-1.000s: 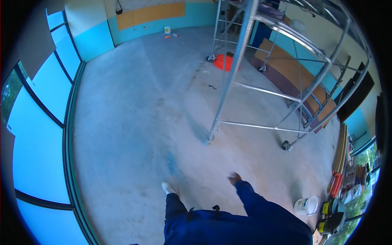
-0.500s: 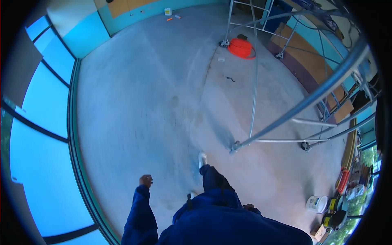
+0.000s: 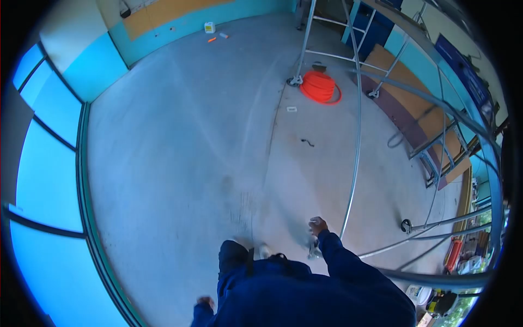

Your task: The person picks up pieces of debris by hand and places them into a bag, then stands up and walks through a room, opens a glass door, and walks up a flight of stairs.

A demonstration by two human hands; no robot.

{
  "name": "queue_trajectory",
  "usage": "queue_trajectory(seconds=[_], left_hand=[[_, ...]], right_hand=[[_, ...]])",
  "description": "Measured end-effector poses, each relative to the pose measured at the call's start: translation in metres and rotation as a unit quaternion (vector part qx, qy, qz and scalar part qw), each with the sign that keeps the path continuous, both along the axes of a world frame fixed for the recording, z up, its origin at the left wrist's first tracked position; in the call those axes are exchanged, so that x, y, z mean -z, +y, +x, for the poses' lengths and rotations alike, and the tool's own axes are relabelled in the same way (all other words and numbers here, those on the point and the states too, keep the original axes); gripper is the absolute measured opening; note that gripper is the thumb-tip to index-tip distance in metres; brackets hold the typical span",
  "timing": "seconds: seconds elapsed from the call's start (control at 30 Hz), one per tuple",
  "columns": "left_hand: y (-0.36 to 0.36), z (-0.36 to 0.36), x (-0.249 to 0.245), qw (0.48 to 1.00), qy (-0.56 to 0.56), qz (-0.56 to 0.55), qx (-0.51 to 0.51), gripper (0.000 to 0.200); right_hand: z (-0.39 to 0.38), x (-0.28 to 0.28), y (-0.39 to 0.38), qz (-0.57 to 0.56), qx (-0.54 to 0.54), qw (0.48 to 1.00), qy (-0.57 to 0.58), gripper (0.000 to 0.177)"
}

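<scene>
My right hand [image 3: 318, 224] swings forward in front of my body, its fingers curled in with nothing showing in them. Just beyond it stand the near foot and upright pole [image 3: 357, 147] of a metal rolling scaffold. Low at the bottom edge, my left hand [image 3: 205, 301] hangs beside my hip, smeared by motion, with its fingers partly hidden. Both arms are in dark blue sleeves. One of my legs [image 3: 233, 257] is bent forward over the concrete floor [image 3: 180, 163].
A coiled orange hose [image 3: 318, 87] lies by a scaffold caster [image 3: 294, 81]. Beyond are a white jug [image 3: 210, 27] and a dark strip [image 3: 308, 143] on the floor. Windows [image 3: 49, 180] run along the left. A scaffold tube [image 3: 436, 279] crosses low on the right, near a white bucket [image 3: 420, 294].
I have walked forward, so the scaffold and hose are nearer. My right hand has swung forward into view, while my left hand has swung back toward my hip.
</scene>
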State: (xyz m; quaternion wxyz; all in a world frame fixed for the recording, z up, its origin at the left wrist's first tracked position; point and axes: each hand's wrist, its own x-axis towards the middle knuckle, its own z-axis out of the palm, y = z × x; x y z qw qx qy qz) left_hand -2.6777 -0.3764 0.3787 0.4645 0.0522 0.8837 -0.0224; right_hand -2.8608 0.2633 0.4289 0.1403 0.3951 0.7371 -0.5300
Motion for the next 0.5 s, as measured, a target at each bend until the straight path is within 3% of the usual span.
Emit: queue_trajectory(seconds=[0.07, 0.13, 0.2, 0.3, 0.33, 0.37, 0.4, 0.43, 0.5], left_hand=[[0.014, -0.033, -0.002, 0.988, -0.025, 0.048, -0.145, 0.040], [0.015, -0.087, 0.002, 0.974, -0.045, 0.063, -0.213, 0.041], [0.009, -0.150, 0.009, 0.973, -0.059, 0.067, -0.212, 0.041], [-0.015, -0.270, 0.012, 0.988, -0.098, 0.043, -0.115, 0.042], [-0.033, -0.316, 0.006, 0.985, -0.169, -0.015, 0.007, 0.042], [-0.036, -0.385, 0.013, 0.990, -0.085, 0.054, -0.102, 0.036], [-0.051, -0.456, 0.021, 0.980, -0.057, 0.086, -0.172, 0.031], [-0.065, -0.527, 0.019, 0.961, -0.038, 0.119, -0.248, 0.026], [-0.078, -0.668, -0.002, 0.887, 0.001, 0.205, -0.415, 0.020]], right_hand=[[-0.066, -0.003, 0.006, 0.016, 0.009, 1.000, 0.018, 0.034], [-0.121, 0.007, 0.006, 0.031, 0.020, 0.999, 0.001, 0.033], [-0.162, 0.042, 0.010, 0.038, 0.028, 0.997, -0.063, 0.032], [-0.173, 0.070, -0.008, 0.065, 0.008, 0.983, -0.172, 0.026], [-0.171, 0.094, -0.007, 0.157, -0.307, 0.920, -0.187, 0.023], [-0.182, 0.118, 0.000, 0.231, -0.586, 0.754, -0.185, 0.020], [-0.197, 0.089, -0.021, 0.117, -0.287, 0.917, -0.252, 0.021], [-0.202, 0.060, -0.051, -0.016, 0.053, 0.955, -0.291, 0.021], [-0.214, 0.068, -0.066, -0.037, -0.003, 0.932, -0.361, 0.028]])
